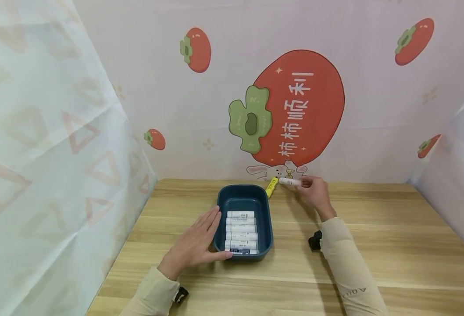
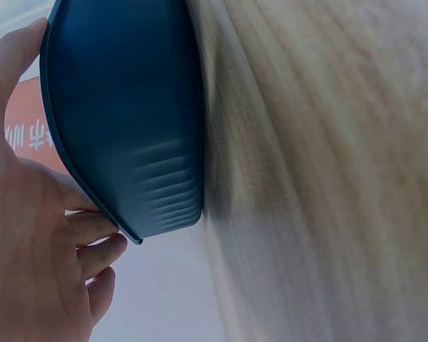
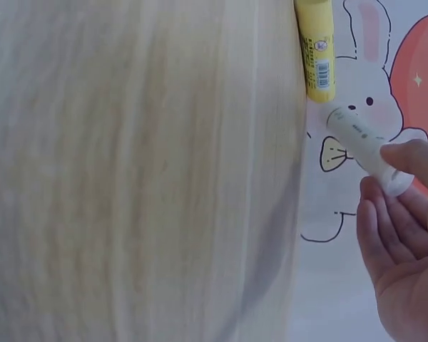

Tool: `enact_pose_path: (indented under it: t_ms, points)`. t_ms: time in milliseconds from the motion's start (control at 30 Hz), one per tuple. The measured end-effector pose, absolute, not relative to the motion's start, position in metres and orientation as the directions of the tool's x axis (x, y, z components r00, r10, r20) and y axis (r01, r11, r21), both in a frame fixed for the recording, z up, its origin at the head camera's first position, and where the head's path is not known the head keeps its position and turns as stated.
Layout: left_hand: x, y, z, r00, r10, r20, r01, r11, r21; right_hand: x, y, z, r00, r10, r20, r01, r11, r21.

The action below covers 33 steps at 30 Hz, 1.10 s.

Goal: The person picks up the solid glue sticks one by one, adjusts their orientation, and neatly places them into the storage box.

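My right hand (image 1: 315,194) pinches a white glue stick (image 3: 360,142) at one end between thumb and fingers, close to the back wall. Its other end points at a yellow glue stick (image 1: 272,187) lying on the table just behind the bin's right corner. My left hand (image 1: 194,241) rests against a dark blue bin (image 1: 270,219), its fingers straight along the left rim and the thumb on the near rim. Inside the bin, several white glue sticks (image 1: 241,236) lie side by side in a row, the nearest one with a dark blue label.
The wooden table (image 1: 374,228) ends at a back wall covered in a persimmon-print sheet (image 1: 216,109). A white patterned sheet (image 1: 50,153) hangs along the left side. Black wrist straps show at both sleeves.
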<state>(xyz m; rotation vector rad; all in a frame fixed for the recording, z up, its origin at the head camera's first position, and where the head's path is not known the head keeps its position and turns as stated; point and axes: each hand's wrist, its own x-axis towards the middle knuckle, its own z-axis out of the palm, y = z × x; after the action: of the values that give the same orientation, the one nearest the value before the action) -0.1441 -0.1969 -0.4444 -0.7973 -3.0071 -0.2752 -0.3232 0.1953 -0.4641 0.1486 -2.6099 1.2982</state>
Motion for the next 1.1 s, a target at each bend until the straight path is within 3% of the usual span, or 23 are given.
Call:
enact_pose_path:
  t_ms: [333,1100]
  points:
    - [-0.144,-0.197,-0.446,-0.877,0.478,0.048,0.479,0.86,0.178,-0.323,0.202,-0.462,-0.959,-0.038,0.282,-0.25,0.588,-0.77]
    - [-0.143,-0.196,-0.446,-0.872,0.486,0.057,0.488,0.854,0.178,-0.318,0.185,-0.436,-0.918,-0.115,0.378,-0.391,0.413,-0.823]
